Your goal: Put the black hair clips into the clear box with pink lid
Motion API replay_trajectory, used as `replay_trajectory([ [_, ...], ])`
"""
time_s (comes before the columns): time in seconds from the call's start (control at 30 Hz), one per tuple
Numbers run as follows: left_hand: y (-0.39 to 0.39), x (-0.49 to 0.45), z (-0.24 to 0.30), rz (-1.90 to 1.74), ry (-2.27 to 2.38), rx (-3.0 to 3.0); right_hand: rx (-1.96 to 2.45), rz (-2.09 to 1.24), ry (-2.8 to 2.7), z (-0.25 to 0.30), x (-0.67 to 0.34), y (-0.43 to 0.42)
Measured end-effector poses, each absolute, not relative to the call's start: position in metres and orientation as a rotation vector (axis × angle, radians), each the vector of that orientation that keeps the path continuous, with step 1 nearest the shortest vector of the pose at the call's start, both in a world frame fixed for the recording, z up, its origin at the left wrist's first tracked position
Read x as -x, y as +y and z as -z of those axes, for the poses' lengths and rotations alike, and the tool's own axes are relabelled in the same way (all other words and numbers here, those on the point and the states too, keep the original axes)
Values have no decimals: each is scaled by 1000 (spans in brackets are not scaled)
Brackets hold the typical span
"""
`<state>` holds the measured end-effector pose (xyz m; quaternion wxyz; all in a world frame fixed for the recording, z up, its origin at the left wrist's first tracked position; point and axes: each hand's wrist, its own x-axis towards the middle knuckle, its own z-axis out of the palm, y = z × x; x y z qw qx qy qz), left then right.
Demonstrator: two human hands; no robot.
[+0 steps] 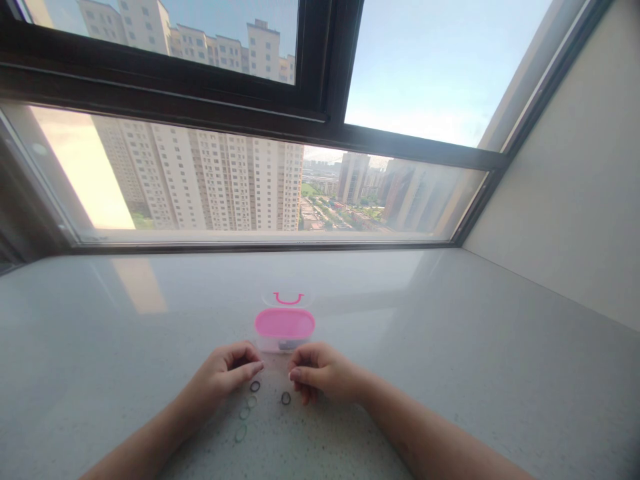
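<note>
My left hand (233,367) is closed in a pinch, thumb against forefinger, just above the counter. Whatever is between those fingertips is too small to make out. Opposite it, my right hand (323,373) also pinches with thumb and forefinger, and I cannot tell what it holds. A dark ring like a small hair tie (255,387) lies below the left fingertips, with several pale and greenish rings (245,413) in a line nearer me. Another dark ring (285,399) lies apart, by the right hand. Behind both hands stands a clear box with a pink tray (285,323).
A clear lid with a pink handle (289,300) lies behind the tray. The pale speckled counter (475,360) reaches back to a dark window frame (270,248). A white wall (575,200) rises on the right. Tall buildings show through the glass.
</note>
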<state>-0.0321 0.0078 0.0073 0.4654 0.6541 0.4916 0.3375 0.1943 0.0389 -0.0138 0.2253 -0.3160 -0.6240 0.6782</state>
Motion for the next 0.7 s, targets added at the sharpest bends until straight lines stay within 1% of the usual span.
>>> replay_trajectory([
  [0.7, 10, 33, -5, -828, 1184, -1563, 822, -1873, -1718, 15, -194, 39],
])
